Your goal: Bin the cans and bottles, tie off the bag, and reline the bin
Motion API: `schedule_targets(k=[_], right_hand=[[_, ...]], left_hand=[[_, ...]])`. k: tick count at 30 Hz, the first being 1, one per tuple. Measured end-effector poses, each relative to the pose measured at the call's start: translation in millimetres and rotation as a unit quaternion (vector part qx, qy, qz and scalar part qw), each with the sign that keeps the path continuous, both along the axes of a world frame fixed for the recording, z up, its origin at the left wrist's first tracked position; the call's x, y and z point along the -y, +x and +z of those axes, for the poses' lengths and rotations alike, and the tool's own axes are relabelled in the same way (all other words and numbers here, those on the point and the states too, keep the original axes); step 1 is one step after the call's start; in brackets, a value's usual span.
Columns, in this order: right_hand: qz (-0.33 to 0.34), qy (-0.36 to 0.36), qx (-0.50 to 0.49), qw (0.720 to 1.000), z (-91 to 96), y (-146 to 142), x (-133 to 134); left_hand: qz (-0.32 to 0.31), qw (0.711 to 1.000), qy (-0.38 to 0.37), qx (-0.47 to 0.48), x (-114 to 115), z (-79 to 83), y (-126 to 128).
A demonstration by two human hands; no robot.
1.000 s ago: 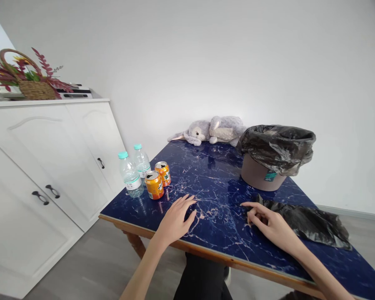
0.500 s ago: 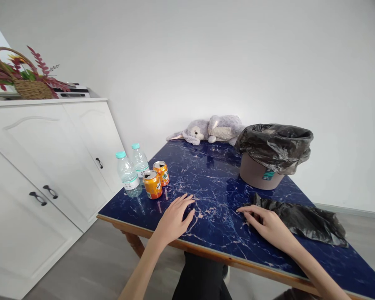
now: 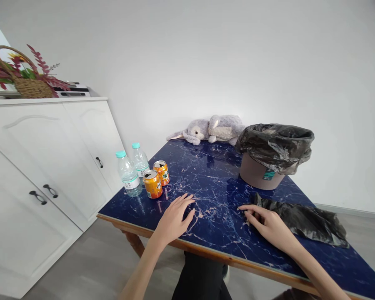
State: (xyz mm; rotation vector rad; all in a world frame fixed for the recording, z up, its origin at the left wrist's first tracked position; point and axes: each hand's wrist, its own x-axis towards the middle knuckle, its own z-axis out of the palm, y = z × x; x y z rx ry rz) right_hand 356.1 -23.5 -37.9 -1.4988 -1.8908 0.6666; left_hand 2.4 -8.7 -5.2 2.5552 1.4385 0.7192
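Observation:
My left hand [image 3: 174,218] lies open, palm down, on the blue marbled table [image 3: 203,175], holding nothing. Just beyond it stand two orange soda cans, the nearer can [image 3: 153,184] and the farther can [image 3: 161,173], both with their tops opened. Left of the cans are two clear water bottles with teal caps, a front bottle [image 3: 128,174] and a rear bottle [image 3: 140,161]. My right hand [image 3: 267,225] rests on the table with its fingers loosely stretched and nothing in them. Beside it a flattened black plastic bag [image 3: 312,221] is spread on the tabletop.
A brown trash bin [image 3: 254,173] lined with a black bag [image 3: 278,148] stands at the right of the table. Against the wall lies a grey plush rabbit [image 3: 225,127]. To the left, a white cabinet [image 3: 50,158] carries a flower basket [image 3: 33,87].

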Motion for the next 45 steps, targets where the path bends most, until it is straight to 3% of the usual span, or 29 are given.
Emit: schedule_targets(k=[39, 45], right_hand=[[-0.001, 0.036, -0.008, 0.999, 10.2, -5.5, 3.0], [-0.029, 0.141, 0.019, 0.989, 21.8, -13.4, 10.6]], left_hand=[[-0.003, 1.0, 0.001, 0.007, 0.8, -0.4, -0.8], [-0.006, 1.0, 0.013, 0.016, 0.6, -2.0, -1.7]])
